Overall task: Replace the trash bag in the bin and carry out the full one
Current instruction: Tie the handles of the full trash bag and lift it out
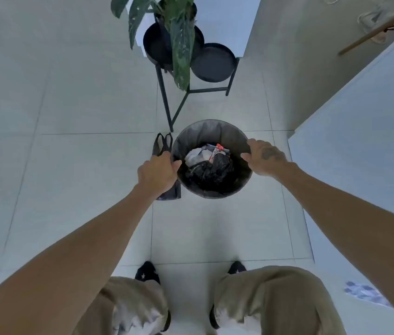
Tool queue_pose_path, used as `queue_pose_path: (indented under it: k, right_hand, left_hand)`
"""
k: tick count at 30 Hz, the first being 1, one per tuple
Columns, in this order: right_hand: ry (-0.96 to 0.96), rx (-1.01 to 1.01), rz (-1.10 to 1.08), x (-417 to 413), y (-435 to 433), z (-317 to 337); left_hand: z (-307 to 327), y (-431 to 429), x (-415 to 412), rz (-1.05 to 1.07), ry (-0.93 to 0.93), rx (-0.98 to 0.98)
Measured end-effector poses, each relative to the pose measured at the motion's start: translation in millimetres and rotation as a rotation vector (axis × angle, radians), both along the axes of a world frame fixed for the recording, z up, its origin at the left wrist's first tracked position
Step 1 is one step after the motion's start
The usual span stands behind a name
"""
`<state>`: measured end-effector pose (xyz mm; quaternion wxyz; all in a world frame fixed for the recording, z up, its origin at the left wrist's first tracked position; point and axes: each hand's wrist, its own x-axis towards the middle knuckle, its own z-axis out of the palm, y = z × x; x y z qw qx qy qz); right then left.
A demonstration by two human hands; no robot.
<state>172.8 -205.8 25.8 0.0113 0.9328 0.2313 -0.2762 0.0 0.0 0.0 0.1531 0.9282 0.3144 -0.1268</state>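
Observation:
A round dark bin (211,128) stands on the tiled floor in front of my feet, lined with a dark trash bag (198,139). Crumpled rubbish (209,163), white, red and black, lies inside it. My left hand (158,172) grips the bin's left rim, thumb inside. My right hand (262,155) rests on the right rim with its fingers curled over the edge. A flat, folded dark bag with handles (162,145) lies on the floor against the bin's left side, partly hidden under my left hand.
A black metal plant stand (179,110) with two round trays and a leafy plant (179,39) is just behind the bin. A white cabinet face (360,141) runs along the right. A patterned cloth (365,292) lies on the floor at the lower right.

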Motion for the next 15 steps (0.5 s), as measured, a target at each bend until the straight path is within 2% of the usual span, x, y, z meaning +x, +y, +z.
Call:
queue_pose_path:
  k: [8, 15]
  right_hand:
    - [-0.242, -0.077, -0.016, 37.4, 9.6, -97.9]
    - [-0.361, -0.084, -0.028, 38.3, 12.4, -137.9]
  left_hand:
    - [-121.9, 22.8, 28.2, 0.18, -0.318, 0.063]
    - [-161.6, 24.0, 43.3, 0.244, -0.486, 0.004]
